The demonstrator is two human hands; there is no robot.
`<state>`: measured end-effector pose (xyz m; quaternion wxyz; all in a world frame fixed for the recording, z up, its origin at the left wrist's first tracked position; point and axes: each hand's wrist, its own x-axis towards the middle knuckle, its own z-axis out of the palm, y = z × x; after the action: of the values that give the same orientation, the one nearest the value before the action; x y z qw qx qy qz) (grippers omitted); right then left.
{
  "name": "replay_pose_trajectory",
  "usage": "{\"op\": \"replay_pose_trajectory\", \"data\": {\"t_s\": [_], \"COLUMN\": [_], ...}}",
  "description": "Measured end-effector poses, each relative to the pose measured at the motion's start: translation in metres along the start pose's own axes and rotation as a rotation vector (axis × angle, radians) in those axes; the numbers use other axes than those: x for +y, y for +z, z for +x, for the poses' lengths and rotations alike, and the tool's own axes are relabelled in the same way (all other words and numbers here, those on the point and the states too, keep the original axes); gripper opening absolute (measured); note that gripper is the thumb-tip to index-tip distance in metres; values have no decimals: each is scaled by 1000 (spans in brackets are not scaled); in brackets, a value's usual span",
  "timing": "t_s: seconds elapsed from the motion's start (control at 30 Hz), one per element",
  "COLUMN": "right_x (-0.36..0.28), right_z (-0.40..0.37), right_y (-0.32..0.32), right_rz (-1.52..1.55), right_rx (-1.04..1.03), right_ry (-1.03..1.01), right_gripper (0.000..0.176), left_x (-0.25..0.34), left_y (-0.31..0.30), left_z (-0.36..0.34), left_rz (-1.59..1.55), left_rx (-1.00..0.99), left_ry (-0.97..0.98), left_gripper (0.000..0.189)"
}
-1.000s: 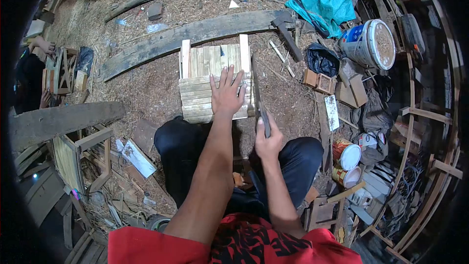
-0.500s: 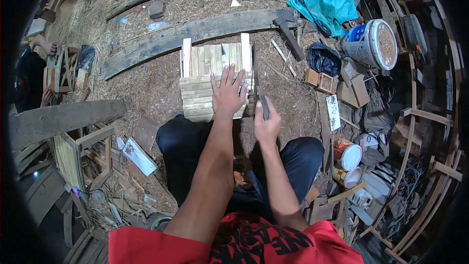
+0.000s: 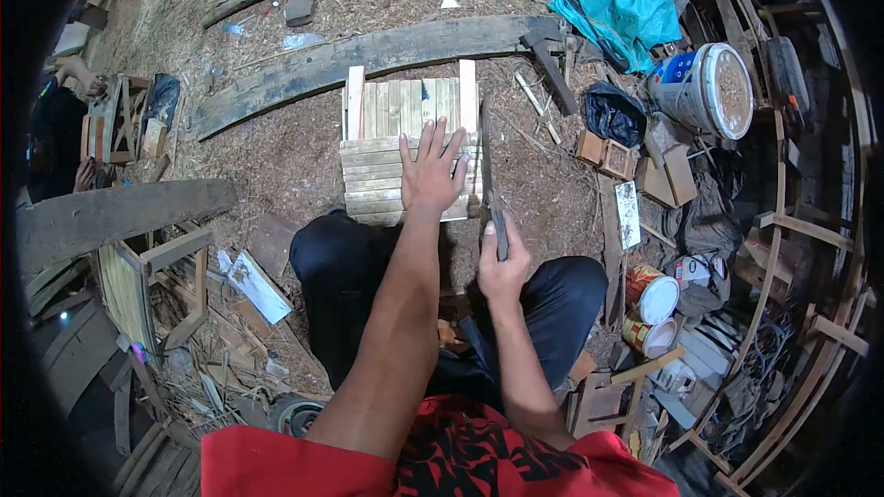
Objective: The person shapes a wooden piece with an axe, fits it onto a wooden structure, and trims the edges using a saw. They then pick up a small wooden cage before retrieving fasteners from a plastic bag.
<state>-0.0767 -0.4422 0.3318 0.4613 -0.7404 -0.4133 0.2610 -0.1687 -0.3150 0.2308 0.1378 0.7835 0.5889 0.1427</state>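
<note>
Wooden, stiff and, we judge, light, the slatted panel (image 3: 387,161) lies on the ground (image 3: 295,161) before us, pinned best from above by our left hand (image 3: 431,177) spread flat, our right hand (image 3: 502,269) closed round the handle of a long narrow blade (image 3: 487,166) at its right edge.

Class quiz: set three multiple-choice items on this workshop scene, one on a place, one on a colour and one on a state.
1. Where does the left hand rest? A on the slatted wooden panel; B on bare ground; C on a knee.
2. The crumpled sheet at top right is: A red; B teal; C yellow.
3. The right hand is: A open and empty; B gripping the long blade; C in a pocket.
Answers: 1 A, palm flat on the slats; 2 B, plainly teal; 3 B, fingers closed round its handle.
</note>
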Motion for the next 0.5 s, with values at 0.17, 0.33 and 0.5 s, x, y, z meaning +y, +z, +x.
{"op": "replay_pose_trajectory", "data": {"t_s": [0.17, 0.33, 0.5], "right_x": [5, 12, 10], "right_z": [38, 6, 38], "right_y": [19, 2, 18], "right_rz": [-23, -32, -44], "right_rx": [-92, -4, -99], "right_ry": [140, -21, 100], "right_gripper": [34, 35, 34], "left_x": [1, 0, 1], "left_y": [-3, 0, -4], "left_z": [-5, 3, 0], "left_rz": [25, 14, 30], "left_rx": [-31, -7, -32], "left_ry": [-4, -6, -3], "left_gripper": [52, 51, 51]}}
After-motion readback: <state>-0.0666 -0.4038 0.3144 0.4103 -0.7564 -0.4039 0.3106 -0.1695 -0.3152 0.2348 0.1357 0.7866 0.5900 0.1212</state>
